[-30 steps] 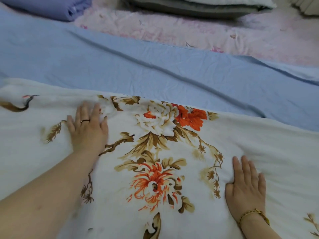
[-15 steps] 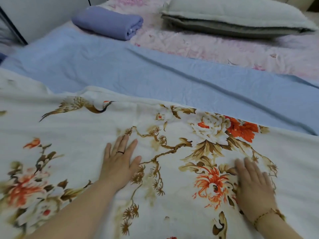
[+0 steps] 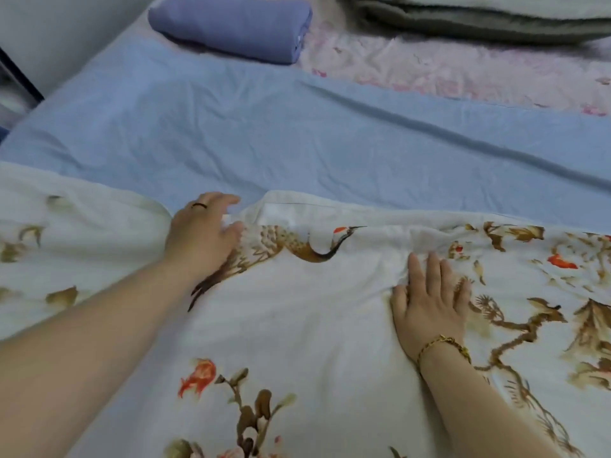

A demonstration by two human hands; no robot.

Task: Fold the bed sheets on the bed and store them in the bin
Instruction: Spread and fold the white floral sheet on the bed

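Note:
A white bed sheet [image 3: 314, 325] printed with a crane, orange flowers and brown branches lies spread across the near half of the bed. Its far edge [image 3: 291, 200] is rumpled and slightly raised. My left hand [image 3: 203, 231], wearing a ring, rests at that far edge with fingers reaching over it and the thumb on the cloth. My right hand [image 3: 429, 302], wearing a gold bracelet, presses flat on the sheet with straight fingers, just below a wrinkle. A light blue sheet [image 3: 297, 137] lies flat beyond the white one. No bin is in view.
A folded purple sheet [image 3: 231, 24] sits at the far left of the bed. A grey and white pillow [image 3: 479, 21] lies at the far right on a pink floral cover [image 3: 463, 67]. A pale wall [image 3: 49, 28] borders the bed's left side.
Both hands have slid up the white sheet to its far edge, and the view has shifted left along the sheet. The far edge is now bunched up beside my left hand.

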